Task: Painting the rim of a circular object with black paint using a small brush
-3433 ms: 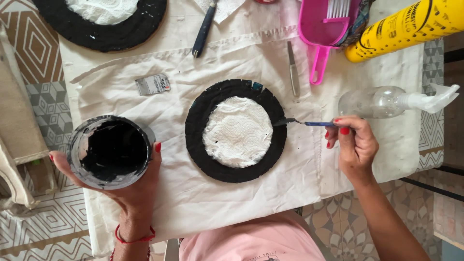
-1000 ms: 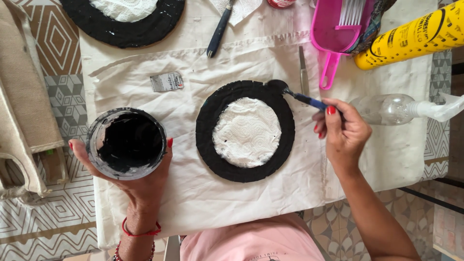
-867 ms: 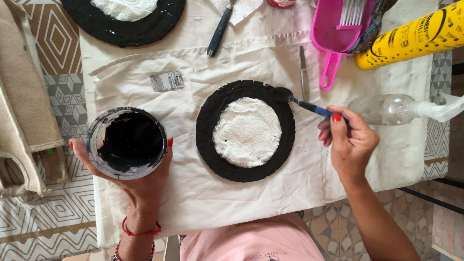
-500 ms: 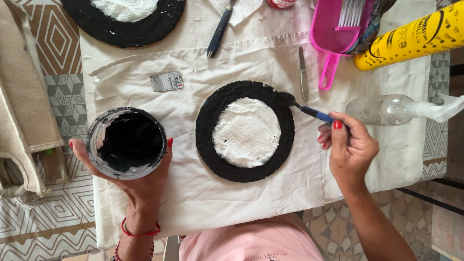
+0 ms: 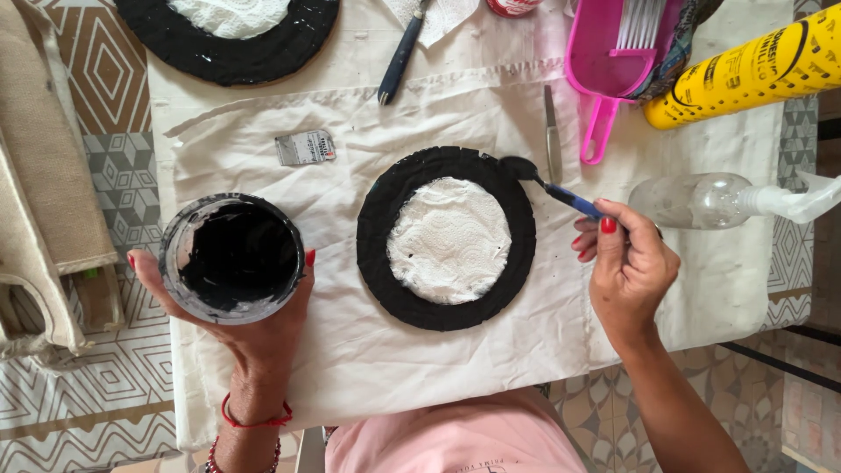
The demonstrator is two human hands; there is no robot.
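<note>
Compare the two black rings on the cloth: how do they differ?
The near ring lies whole in view, with the brush at its edge; the far ring is cut off by the picture's top edge, untouched, and looks larger. Both are black around a white, crinkled centre.

A small grey-and-red label scrap (image 5: pixel 305 147) lies on the white cloth (image 5: pixel 263 140); a yellow printed tube (image 5: pixel 745 70) lies top right.

Pretty bright, even daylight here, soft with no hard shadows. The right hand (image 5: pixel 629 267) throws only a faint shadow on the white cloth (image 5: pixel 350 368) just below its fingers (image 5: pixel 589 250). Small shine on the wet black paint inside the pot (image 5: pixel 232 258) between the left hand's fingers (image 5: pixel 308 257). Focus is sharp throughout, no motion blur, slight wide-angle stretch toward the corners.
</note>
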